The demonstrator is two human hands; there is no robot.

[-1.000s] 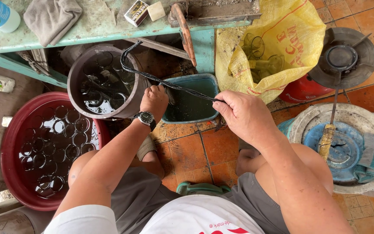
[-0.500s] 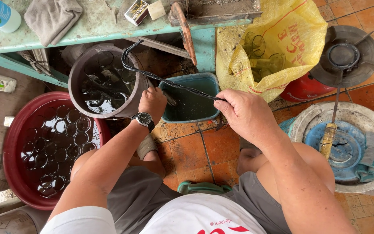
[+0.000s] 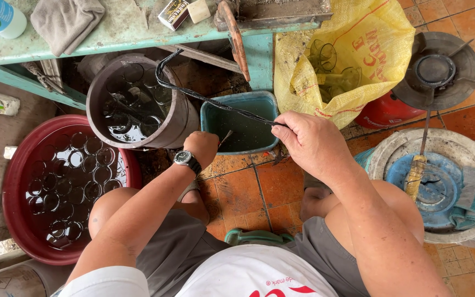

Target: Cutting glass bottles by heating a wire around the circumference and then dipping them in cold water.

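Observation:
My right hand (image 3: pixel 311 143) grips the near end of a long dark wire tool (image 3: pixel 204 98). Its looped far end reaches over the grey bucket (image 3: pixel 185 118), which holds dark water and several glass rings. My left hand (image 3: pixel 202 147), with a wristwatch, is closed at the near-left corner of the teal tub (image 3: pixel 237 98). A short thin stick (image 3: pixel 225 137) pokes out of its fingers over the tub's dark liquid. The wire crosses above the tub between my hands.
A red basin (image 3: pixel 12 181) of water and several glass rings sits at my left knee. A yellow bag (image 3: pixel 369 60) of glassware leans behind the tub. A green table (image 3: pixel 127 27) stands above, a burner (image 3: pixel 435 71) and a white round basin (image 3: pixel 441 143) to the right.
My left hand has come off the wire and drawn back toward me, to the tub's near corner. The right hand and the wire tool have hardly moved.

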